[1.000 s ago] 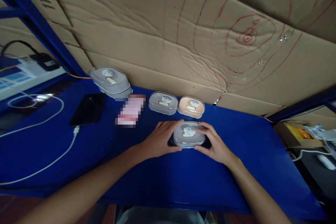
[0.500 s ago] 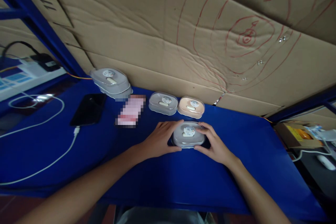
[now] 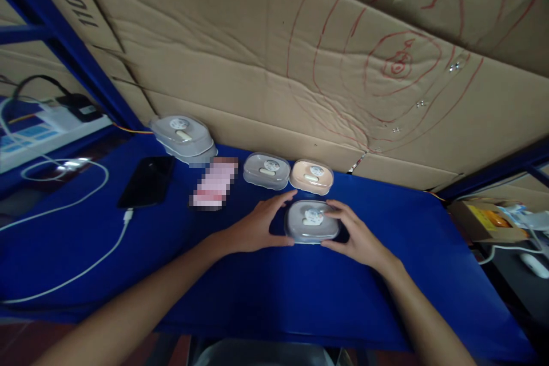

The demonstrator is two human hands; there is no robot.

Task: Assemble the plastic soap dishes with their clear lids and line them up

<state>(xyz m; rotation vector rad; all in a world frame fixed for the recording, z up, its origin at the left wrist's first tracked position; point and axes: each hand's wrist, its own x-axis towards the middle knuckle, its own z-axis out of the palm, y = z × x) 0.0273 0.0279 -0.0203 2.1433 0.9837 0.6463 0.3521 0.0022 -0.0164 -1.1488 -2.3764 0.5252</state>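
Note:
In front of me a grey lidded plastic box (image 3: 311, 230), oval with a clear domed lid, a round sticker and a pale tab, rests on the blue table. My right hand (image 3: 358, 237) grips its right end, fingers over the lid and thumb at the near edge. At its left end my left hand (image 3: 259, 226) is open, the index finger raised clear of the box and the thumb tip close to the near left corner. Just behind stand a similar grey box (image 3: 257, 174) and a peach-coloured box (image 3: 305, 183), side by side.
Larger grey lidded boxes (image 3: 184, 140) are stacked at the back left. A blurred-out pink item (image 3: 217, 183) and a black phone (image 3: 148, 183) on a white cable (image 3: 103, 271) lie left. Behind rises a cardboard wall (image 3: 223, 46); at right is an open carton (image 3: 484, 223).
My left hand has come away from the box's left end and opened, moving slightly left. The box and my right hand sit slightly further right in view.

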